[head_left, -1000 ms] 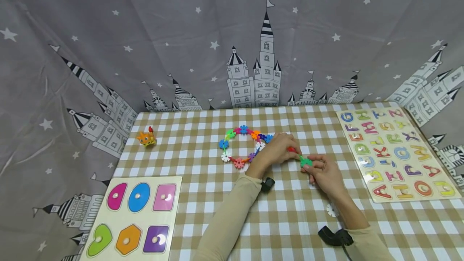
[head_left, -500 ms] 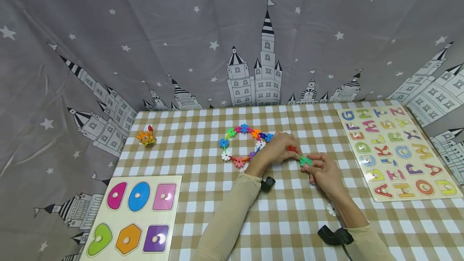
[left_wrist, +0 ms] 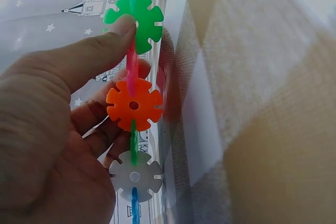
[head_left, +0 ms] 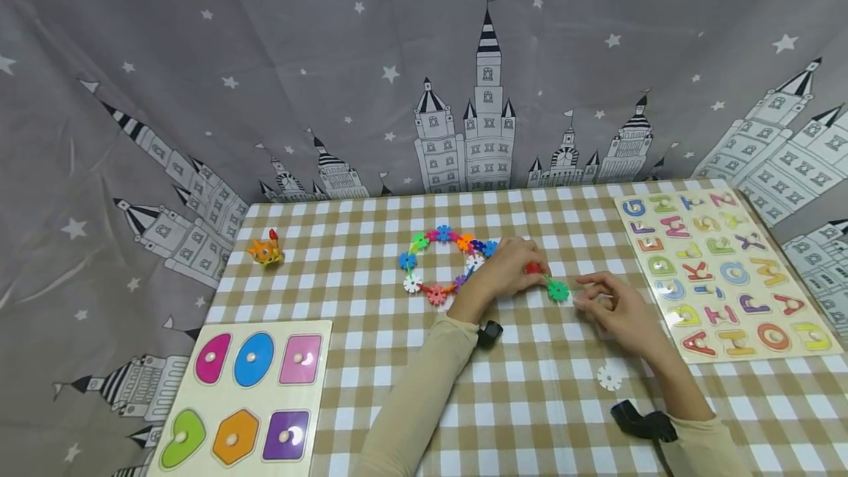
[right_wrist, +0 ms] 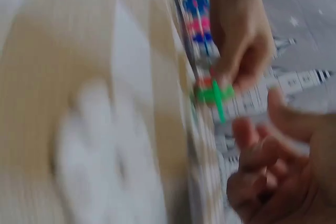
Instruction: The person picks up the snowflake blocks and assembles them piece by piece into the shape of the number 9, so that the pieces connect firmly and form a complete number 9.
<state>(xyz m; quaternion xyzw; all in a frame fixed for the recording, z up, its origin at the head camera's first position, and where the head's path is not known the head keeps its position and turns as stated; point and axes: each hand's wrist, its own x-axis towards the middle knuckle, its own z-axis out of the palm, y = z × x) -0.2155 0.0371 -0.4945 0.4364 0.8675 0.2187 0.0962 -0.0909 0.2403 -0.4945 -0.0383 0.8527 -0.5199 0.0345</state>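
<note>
Now pinching the snowflake-disc chain (head_left: 457, 263) at its red disc (head_left: 533, 268) with the left hand (head_left: 506, 271), thumb pressed on a disc in the wrist view. Just beyond that pinch, toward the right hand (head_left: 612, 308), ending in a green disc (head_left: 558, 290) flat on the checked tablecloth (head_left: 371, 359). Right hand apart from the green disc, fingers loosely curled, holding nothing. Nearer the wrist of that hand, a loose white disc (head_left: 609, 376); outward of it, the alphabet puzzle board (head_left: 722, 278).
</note>
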